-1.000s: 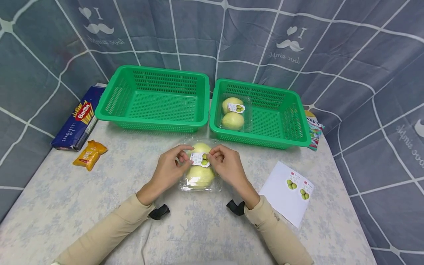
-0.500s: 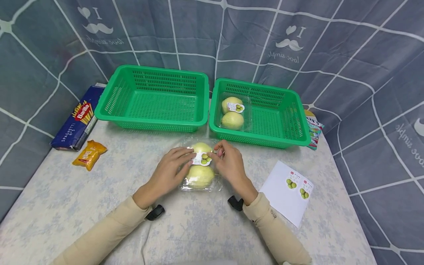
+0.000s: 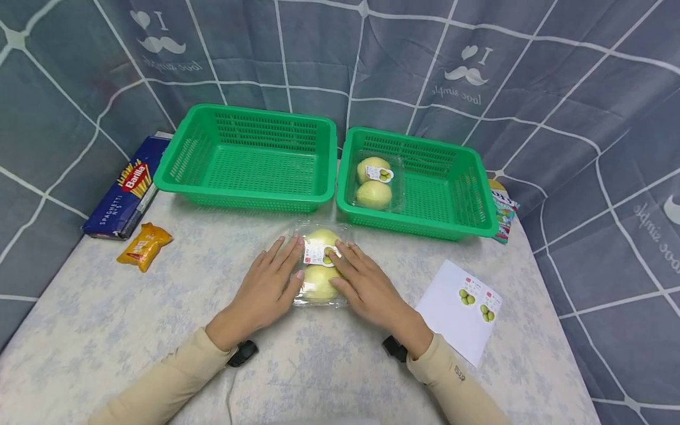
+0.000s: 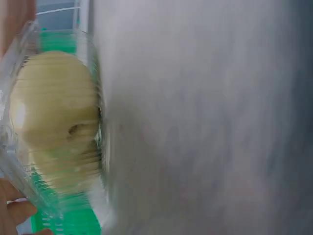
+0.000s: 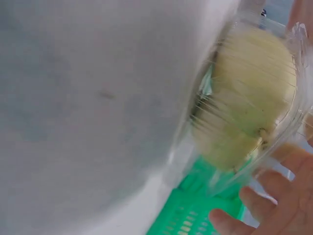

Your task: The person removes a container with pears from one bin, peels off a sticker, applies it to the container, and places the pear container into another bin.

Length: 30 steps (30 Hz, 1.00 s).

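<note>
Clear plastic pack (image 3: 320,267) of two pale fruit lies on the surface (image 3: 159,307) between the two hands, its label (image 3: 319,254) now uncovered. A moment ago both hands had fingertips pinched at that label; now they have let go and flattened out, so the sticker looks pressed on and that pack seems finished. The left hand (image 3: 265,286) lies with straight fingers along the pack's left side, touching it. The right hand (image 3: 366,286) lies likewise along the right side, fingers straight, index tip at the label's edge. Neither holds anything. Beyond the fingertips stand two green baskets: one (image 3: 249,156) bare, the other (image 3: 419,180) holding a labelled pack (image 3: 374,182). Right of the right hand lies a label sheet (image 3: 459,310).
</note>
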### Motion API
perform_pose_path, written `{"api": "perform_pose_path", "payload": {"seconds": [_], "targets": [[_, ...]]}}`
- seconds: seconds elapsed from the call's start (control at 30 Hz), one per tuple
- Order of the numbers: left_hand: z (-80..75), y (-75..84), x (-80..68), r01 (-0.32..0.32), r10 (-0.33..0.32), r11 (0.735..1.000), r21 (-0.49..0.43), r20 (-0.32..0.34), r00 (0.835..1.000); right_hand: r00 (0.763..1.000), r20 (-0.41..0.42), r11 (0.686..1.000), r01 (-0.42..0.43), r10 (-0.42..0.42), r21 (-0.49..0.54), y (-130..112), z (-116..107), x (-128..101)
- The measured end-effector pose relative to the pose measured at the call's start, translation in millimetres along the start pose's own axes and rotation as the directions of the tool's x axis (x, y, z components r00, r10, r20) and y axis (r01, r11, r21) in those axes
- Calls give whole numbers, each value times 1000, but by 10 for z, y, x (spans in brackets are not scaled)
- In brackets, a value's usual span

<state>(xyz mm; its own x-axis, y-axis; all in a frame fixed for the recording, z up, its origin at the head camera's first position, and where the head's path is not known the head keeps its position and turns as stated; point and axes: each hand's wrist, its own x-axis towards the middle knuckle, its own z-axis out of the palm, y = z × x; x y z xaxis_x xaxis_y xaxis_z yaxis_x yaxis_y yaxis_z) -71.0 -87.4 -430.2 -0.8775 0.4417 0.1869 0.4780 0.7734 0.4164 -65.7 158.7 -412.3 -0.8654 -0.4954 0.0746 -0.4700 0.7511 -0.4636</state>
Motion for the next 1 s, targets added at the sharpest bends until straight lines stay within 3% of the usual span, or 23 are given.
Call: {"api": "perform_pose_path", "payload": {"seconds": [0.1, 0.17, 0.3, 0.37, 0.47, 0.57, 0.63, 0.7, 0.83, 1.0], "targets": [[19, -23, -28, 49, -51, 993, -109, -20, 998, 996, -53, 995, -67, 71, 77, 73, 9, -106], [19, -40, -30, 97, -102, 971, -219, -12, 995, 988, -98, 982, -108, 124, 153, 125, 21, -146], [-6, -81, 6, 210, -212, 876, -434, 45, 976, 956, -159, 912, -174, 247, 372, 192, 29, -147], [-22, -107, 40, 254, -251, 828, -501, 75, 965, 941, -140, 840, -200, 308, 504, 201, 22, -121], [-50, -130, 88, 324, -303, 746, -582, 137, 943, 921, -38, 703, -269, 388, 659, 208, 14, -67], [-59, -141, 134, 392, -359, 627, -673, 197, 912, 893, 96, 548, -352, 440, 759, 211, 12, -6], [-52, -141, 160, 424, -390, 548, -721, 228, 892, 869, 163, 467, -399, 467, 789, 215, 18, 32], [-40, -140, 178, 444, -414, 494, -748, 247, 876, 853, 204, 410, -424, 480, 808, 223, 34, 64], [-26, -136, 199, 461, -431, 440, -771, 269, 862, 838, 219, 376, -438, 500, 816, 237, 66, 93], [-31, -120, 212, 467, -417, 393, -792, 299, 858, 830, 194, 370, -425, 523, 826, 220, 69, 76]]}}
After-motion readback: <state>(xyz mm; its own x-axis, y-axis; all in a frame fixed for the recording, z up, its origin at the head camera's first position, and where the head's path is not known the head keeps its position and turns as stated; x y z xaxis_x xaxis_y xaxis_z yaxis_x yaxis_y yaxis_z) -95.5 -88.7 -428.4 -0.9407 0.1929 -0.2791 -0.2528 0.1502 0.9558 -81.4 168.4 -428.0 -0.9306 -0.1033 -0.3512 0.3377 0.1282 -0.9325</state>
